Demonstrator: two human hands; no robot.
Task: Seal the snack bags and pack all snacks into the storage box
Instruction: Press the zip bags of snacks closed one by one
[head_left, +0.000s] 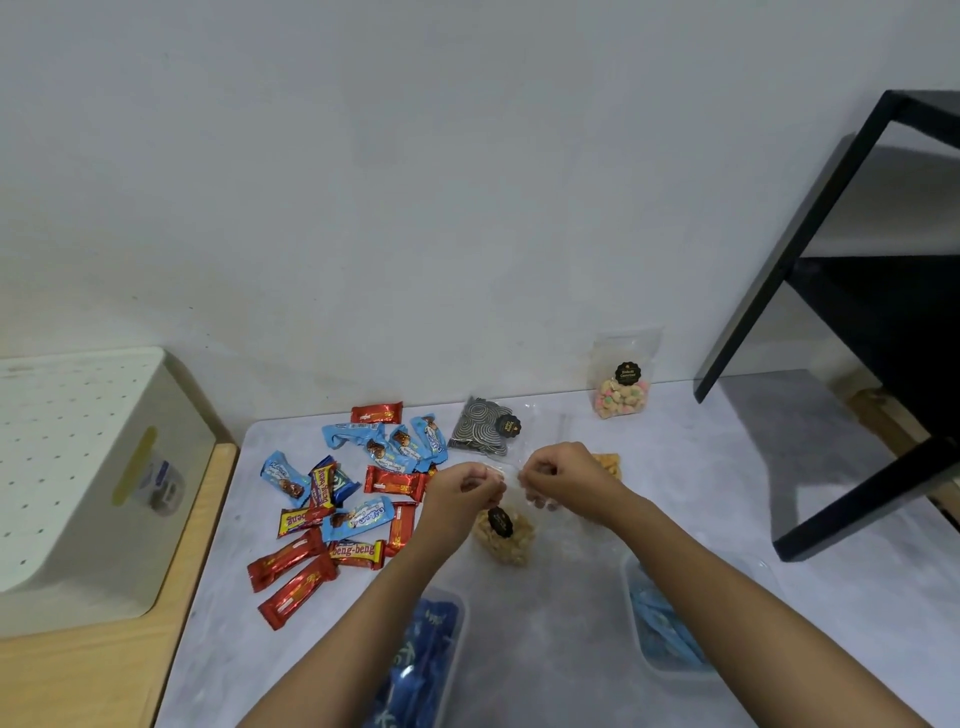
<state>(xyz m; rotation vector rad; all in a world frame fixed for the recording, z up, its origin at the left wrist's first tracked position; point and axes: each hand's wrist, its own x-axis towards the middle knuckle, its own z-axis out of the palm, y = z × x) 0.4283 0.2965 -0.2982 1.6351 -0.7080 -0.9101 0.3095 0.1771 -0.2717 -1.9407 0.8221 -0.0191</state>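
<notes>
Bag of pale yellow snacks hangs just above the grey mat, at centre. Left hand and right hand both have curled fingers pinching its clear top edge, close together. Whether the seal is closed cannot be told. Bars lie scattered to the left of the bag. Spiral-snack bag lies behind it, and biscuit bag stands against the wall. Left box and right box, at the near edge, both hold blue wrappers.
</notes>
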